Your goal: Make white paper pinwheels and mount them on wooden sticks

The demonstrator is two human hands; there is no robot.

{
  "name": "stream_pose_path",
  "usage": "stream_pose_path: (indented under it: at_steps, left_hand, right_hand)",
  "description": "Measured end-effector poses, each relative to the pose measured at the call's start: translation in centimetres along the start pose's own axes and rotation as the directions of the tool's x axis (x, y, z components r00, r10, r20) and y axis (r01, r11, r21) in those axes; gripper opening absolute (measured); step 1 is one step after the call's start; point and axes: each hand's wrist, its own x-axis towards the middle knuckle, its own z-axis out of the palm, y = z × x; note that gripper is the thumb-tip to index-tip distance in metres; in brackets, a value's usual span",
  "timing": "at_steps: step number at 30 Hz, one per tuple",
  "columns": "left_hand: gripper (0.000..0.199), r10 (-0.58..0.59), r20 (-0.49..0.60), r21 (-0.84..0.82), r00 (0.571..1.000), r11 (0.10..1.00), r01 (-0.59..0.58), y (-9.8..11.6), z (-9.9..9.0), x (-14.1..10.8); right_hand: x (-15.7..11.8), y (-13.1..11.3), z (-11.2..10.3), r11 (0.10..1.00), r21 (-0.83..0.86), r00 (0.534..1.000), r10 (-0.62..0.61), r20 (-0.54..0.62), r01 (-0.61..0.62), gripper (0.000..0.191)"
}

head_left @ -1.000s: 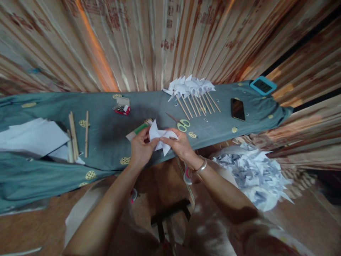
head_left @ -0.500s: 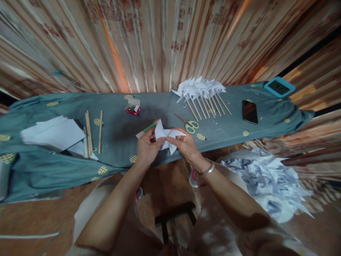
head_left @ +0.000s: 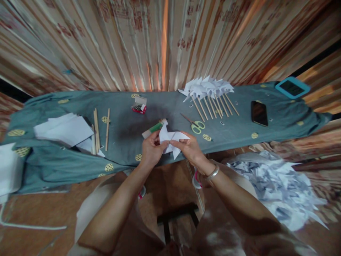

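A white paper pinwheel [head_left: 173, 136] is held between my two hands over the front edge of the cloth-covered table. My left hand [head_left: 153, 149] pinches its left side near the centre, thumb on top. From the right, my right hand [head_left: 189, 148] grips it the same way, with the thumb tips close together at the middle. Just behind my left hand lies a green and white box [head_left: 153, 128], partly covered by the paper. Scissors [head_left: 195, 125] with light green handles rest beyond my right hand.
Finished pinwheels on sticks [head_left: 209, 89] lie in a row at the back. A small red box of pins [head_left: 139, 105], loose wooden sticks [head_left: 96, 129], paper sheets [head_left: 64, 129], a phone [head_left: 259, 113] and a blue-framed timer [head_left: 293, 88] share the table. Folded papers [head_left: 277, 181] are heaped at lower right.
The view has shifted slightly left, so everything sits further right. Both hands keep their hold on the pinwheel, with little other movement.
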Motion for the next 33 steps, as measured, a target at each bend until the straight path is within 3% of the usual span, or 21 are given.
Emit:
stream_pose_path:
  at_steps: [9,15,22,28,33]
  left_hand:
    - [0.046,0.037,-0.015,0.018,0.999,0.999,-0.037,0.1,-1.1,-0.1]
    - [0.047,0.083,-0.108,0.001,0.991,0.996,-0.084,1.1,-2.6,0.5]
    - [0.036,0.214,-0.289,0.07,0.933,0.977,-0.203,3.3,-5.4,1.4]
    - [0.036,0.26,-0.371,0.028,0.891,0.963,-0.269,4.6,-6.7,1.6]
    - [0.035,0.28,-0.381,0.001,0.881,0.953,-0.303,5.4,-7.3,1.7]
  right_hand:
    - [0.5,0.8,0.7,0.999,-0.007,0.999,-0.033,0.041,0.033,0.049]
    - [1.3,-0.2,0.1,0.994,-0.028,0.994,-0.104,0.023,0.104,0.048]
    - [2.8,-1.9,-2.2,0.967,-0.082,0.967,-0.245,-0.066,0.239,0.047]
    - [3.7,-2.8,-3.0,0.958,-0.07,0.954,-0.283,-0.099,0.277,0.047]
    - [4.3,-3.3,-3.1,0.959,-0.052,0.95,-0.284,-0.128,0.279,0.044]
